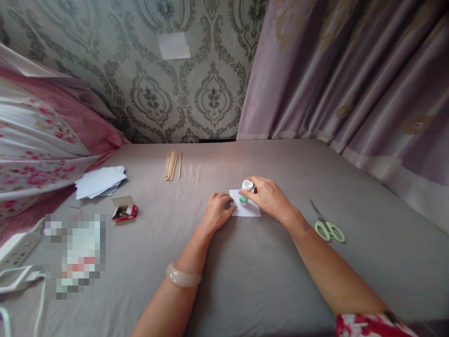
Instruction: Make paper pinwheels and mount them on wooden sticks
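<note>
The grey cloth-covered surface [147,281] filled most of the view before me, bounded behind by a patterned wall [150,98], at right by a mauve curtain [301,75] and at left by a floral cloth [38,135]. Stacked white papers [100,181] lay at far left, with a white power strip [21,245] nearer me. My right hand [266,194], at centre, pinched a white-and-green tube between thumb and fingers. My left hand [219,210] lay opposite, fingers bent at the left edge of a small white sheet [250,211]; I could not tell whether they gripped it. Green-handled scissors [325,224] lay with blades parted slightly, beside my right forearm. Wooden sticks [171,165] lay bunched farther back, one apart. An open red box [125,212] stood near the papers. Smallest, the tube [243,199] leaned slightly above the sheet, its white end uppermost; base contact was unclear.
</note>
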`<control>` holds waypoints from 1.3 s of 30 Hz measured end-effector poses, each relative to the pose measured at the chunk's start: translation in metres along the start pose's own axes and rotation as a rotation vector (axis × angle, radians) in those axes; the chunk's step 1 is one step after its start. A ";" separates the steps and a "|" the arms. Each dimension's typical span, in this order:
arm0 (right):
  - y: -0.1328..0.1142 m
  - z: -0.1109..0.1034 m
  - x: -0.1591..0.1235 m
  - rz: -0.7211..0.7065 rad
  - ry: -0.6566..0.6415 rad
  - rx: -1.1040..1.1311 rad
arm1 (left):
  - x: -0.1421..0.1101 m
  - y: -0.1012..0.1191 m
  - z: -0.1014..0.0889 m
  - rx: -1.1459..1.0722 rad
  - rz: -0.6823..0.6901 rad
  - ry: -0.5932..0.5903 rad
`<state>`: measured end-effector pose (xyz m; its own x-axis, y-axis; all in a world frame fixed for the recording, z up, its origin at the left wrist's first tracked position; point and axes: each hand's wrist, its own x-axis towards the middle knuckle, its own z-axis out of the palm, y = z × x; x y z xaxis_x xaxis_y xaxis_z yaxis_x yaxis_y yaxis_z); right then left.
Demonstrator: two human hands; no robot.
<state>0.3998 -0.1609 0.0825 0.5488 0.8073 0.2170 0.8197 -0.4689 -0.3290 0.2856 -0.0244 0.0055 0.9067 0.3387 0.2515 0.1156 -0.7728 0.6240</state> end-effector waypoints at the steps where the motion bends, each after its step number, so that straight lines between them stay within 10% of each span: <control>1: 0.000 0.000 -0.001 -0.004 0.000 -0.009 | 0.000 0.000 0.000 0.005 0.002 -0.006; 11: 0.006 -0.013 0.000 -0.179 -0.155 -0.015 | -0.002 -0.006 0.004 0.017 0.015 -0.026; 20: -0.003 -0.008 -0.003 0.056 -0.053 -0.187 | -0.002 -0.007 0.005 0.023 0.019 -0.011; 30: -0.002 -0.017 -0.004 -0.199 -0.187 -0.138 | -0.002 -0.010 0.008 0.029 0.026 -0.002; 39: -0.013 -0.020 0.001 0.049 -0.174 -0.345 | -0.003 -0.007 0.005 0.034 0.015 -0.013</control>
<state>0.3929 -0.1610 0.1052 0.5769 0.8158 0.0400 0.8165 -0.5774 -0.0004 0.2844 -0.0225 -0.0035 0.9135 0.3201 0.2511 0.1152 -0.7954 0.5950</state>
